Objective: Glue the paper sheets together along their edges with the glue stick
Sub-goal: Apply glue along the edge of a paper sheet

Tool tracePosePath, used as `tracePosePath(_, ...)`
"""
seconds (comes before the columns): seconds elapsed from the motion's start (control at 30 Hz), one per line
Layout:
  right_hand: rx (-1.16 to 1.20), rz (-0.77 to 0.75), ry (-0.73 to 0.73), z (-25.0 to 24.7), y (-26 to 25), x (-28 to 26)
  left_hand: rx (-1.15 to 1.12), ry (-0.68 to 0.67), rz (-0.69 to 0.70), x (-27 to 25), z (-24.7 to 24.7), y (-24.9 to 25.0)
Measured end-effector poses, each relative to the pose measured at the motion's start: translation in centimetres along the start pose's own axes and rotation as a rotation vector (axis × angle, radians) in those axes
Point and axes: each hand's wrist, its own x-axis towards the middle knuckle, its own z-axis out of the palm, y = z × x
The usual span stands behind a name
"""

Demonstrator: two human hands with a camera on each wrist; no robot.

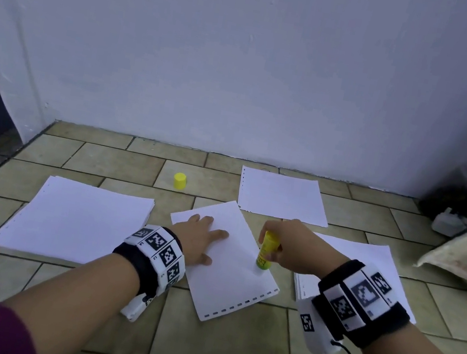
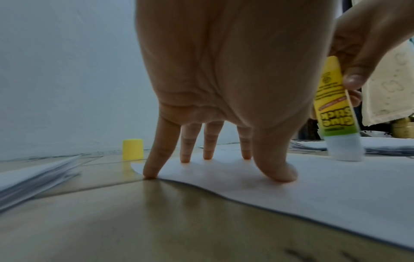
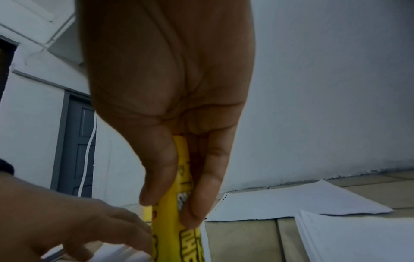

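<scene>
Single white paper sheet (image 1: 229, 266) with perforated edge: flat on tan tiled floor (image 1: 228, 341), pinned by left hand (image 1: 200, 233), fingers straight and spread. Yellow glue stick (image 1: 266, 249): upright, gripped by right hand (image 1: 294, 247), white tip touching sheet's right edge. Yellow cap (image 1: 179, 181): standing apart, near wall.

A beige tiled floor (image 1: 94, 324) with dark grout lines carries everything. At the left lies a stack of white paper (image 1: 77, 221). A single tilted sheet (image 1: 225, 284), with dashed perforations along its near edge, lies in the middle. Another single sheet (image 1: 282, 196) lies farther back near the wall, and a second stack (image 1: 368, 256) lies at the right. A yellow cap (image 1: 179, 181) stands on a tile behind the left stack.
</scene>
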Motion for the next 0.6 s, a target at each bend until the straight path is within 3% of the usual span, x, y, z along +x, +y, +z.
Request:
tracePosePath(0.17, -0.054, 0.050, -0.089, -0.8, 0.3, -0.9, 0.134, 0.003, -0.035, -0.6, -0.4, 0.4)
tracePosePath(0.33, 0.150, 0.138, 0.041, -2.5, 1.2, -0.2, 0.345, 0.085, -0.062, -1.8, -1.1, 2.3)
tracePosePath(0.5, 0.344, 0.144, 0.148, -3.1, 1.3, 0.6, 0.025, 0.047, 0.131, -1.9, 0.2, 2.2)
tracePosePath(0.6, 0.408, 0.150, 0.205, -2.7, 1.4, 1.5, 0.022, 0.000, 0.100, -2.0, 0.2, 2.0)
